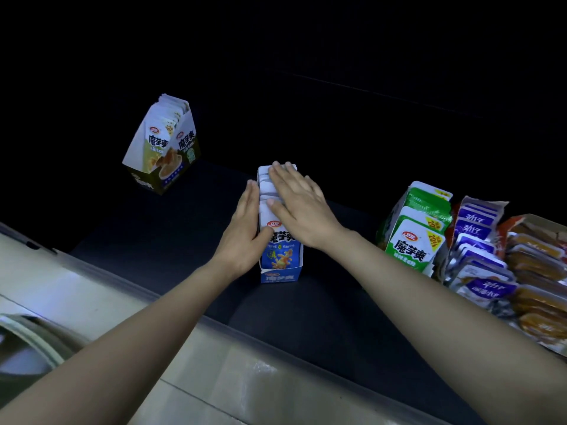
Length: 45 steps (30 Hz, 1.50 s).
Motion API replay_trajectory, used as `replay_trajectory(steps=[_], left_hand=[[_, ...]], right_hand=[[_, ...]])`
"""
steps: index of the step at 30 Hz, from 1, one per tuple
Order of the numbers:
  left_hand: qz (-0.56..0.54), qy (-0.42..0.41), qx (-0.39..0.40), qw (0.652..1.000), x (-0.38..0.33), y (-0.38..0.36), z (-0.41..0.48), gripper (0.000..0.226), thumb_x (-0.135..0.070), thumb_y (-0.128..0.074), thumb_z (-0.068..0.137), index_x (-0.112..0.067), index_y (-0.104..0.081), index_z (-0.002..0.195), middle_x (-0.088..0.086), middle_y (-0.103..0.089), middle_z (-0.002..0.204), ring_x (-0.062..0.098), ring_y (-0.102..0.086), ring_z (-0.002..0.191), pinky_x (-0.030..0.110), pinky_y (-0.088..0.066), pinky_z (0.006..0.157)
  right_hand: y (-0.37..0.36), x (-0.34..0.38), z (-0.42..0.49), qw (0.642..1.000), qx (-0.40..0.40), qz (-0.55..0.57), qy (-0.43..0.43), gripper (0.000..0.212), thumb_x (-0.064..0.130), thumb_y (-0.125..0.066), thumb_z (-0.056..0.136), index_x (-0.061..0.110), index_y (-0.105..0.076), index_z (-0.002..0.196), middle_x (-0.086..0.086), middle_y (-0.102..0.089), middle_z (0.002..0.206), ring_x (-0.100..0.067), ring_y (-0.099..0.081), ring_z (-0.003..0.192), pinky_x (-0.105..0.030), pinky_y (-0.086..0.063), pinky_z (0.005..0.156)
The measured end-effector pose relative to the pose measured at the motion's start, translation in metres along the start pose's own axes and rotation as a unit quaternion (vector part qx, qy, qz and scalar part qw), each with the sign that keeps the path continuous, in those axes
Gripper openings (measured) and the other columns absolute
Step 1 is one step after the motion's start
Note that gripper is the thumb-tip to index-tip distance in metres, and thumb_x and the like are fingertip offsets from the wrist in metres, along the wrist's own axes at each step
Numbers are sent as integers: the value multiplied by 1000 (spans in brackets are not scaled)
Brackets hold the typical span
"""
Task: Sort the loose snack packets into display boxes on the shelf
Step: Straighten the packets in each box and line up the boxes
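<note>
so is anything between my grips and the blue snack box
Nothing visible: both touch it. The left grip presses flat against the left side of the blue display box, and the right grip lies flat on the packets standing in it.

Bare forearms (429, 286), bare left hand (245, 231), right hand (302, 207)

blue display box (280, 277), centre: front printed blue, lettered white. blue-and-white packets (283, 251) in it: topped white, marked with black characters, a red oval and a yellow-orange picture. olive display box (159, 182), 10 o'clock: filled with white-and-yellow-green packets (156, 139). 3 o'clock: green-and-white packets (412, 245), badged yellow; purple packets (477, 222), scripted white; orange-brown packets (537, 256). shelf (306, 317): finished black; edge (199, 363), 7 o'clock, pale beige.
</note>
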State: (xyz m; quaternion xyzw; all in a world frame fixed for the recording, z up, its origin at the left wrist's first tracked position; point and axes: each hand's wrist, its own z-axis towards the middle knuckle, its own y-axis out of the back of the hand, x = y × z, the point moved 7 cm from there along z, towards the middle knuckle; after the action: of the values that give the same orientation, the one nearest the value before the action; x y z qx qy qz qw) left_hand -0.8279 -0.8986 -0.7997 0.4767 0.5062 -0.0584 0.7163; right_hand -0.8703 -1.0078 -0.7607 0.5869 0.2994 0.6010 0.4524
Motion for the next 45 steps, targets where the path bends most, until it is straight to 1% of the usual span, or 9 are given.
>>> replay_trajectory(steps=[7, 13, 19, 28, 31, 35, 36, 40, 45], left_hand=[[-52, -6, 15, 999, -3, 1, -2, 74, -18, -39, 99, -29, 7, 155, -15, 6, 162, 0, -2, 147, 25, -16, 116], [-51, -16, 5, 999, -7, 5, 0, 60, -34, -26, 104, -36, 9, 153, -23, 13, 160, -24, 11, 135, 2, -2, 103], [-14, -25, 0, 1000, -17, -2, -1, 71, -60, -16, 97, -31, 18, 152, -18, 18, 160, -4, 11, 146, 33, -5, 123], [104, -74, -21, 992, -23, 3, 4, 70, -61, -10, 94, -30, 11, 154, -12, 24, 160, 5, 12, 148, 43, -12, 122], [42, -51, -33, 997, -19, 6, -4, 73, -61, -18, 97, -27, 11, 155, -15, 24, 159, -5, 3, 142, 31, -24, 114], [-22, 39, -27, 999, 13, 4, -25, 76, -65, -21, 96, -26, 4, 156, -15, 11, 162, -22, 8, 133, 8, -9, 109], [-28, 39, -25, 999, 17, 3, -29, 77, -66, -21, 94, -25, 1, 156, -15, 8, 162, -26, 9, 132, 1, -4, 106], [-74, 23, 6, 997, 12, -9, -33, 68, -55, -23, 97, -26, -6, 156, -16, 2, 163, -20, 6, 138, -3, 0, 105], [-104, 22, 8, 994, -3, -15, -28, 71, -57, -24, 99, -28, 8, 156, -21, 12, 161, -19, 10, 139, -2, -5, 103]], right_hand=[[3, -10, -19, 999, -21, 1, 24, 64, 42, -36, 101, 20, -11, 156, 3, -2, 164, -8, 7, 149, -32, -2, 119], [11, -17, -16, 998, -16, 55, -5, 65, 41, -36, 104, 23, -2, 156, 4, 11, 163, -11, 8, 150, -30, -3, 119], [-4, -18, -24, 999, 5, 39, -12, 68, 42, -36, 103, 22, 3, 155, 3, 18, 162, -10, 4, 150, -34, -12, 120], [-1, -18, -27, 992, 2, 130, -10, 68, 31, -40, 104, 23, 3, 156, 9, 15, 162, -1, 6, 147, -29, -16, 121], [-6, -26, -33, 972, 28, 221, -80, 88, 34, -53, 98, 25, 16, 152, 8, 20, 160, 3, 15, 144, -11, -8, 113], [-42, -45, -61, 894, 149, 357, -228, 95, 38, -56, 95, 36, 22, 149, 20, -36, 146, -17, -40, 136, -40, -41, 108], [-46, -47, -65, 889, 137, 366, -238, 92, 38, -54, 96, 37, 21, 149, 19, -36, 146, -17, -40, 137, -43, -41, 108], [-36, -31, -64, 933, 48, 307, -183, 77, 26, -43, 103, 23, 14, 154, 8, 13, 162, -4, 8, 148, -31, -2, 122], [-42, -12, -54, 924, 41, 342, -166, 76, 17, -40, 101, 25, 14, 154, 10, 15, 162, 1, 17, 145, -23, 1, 117]])
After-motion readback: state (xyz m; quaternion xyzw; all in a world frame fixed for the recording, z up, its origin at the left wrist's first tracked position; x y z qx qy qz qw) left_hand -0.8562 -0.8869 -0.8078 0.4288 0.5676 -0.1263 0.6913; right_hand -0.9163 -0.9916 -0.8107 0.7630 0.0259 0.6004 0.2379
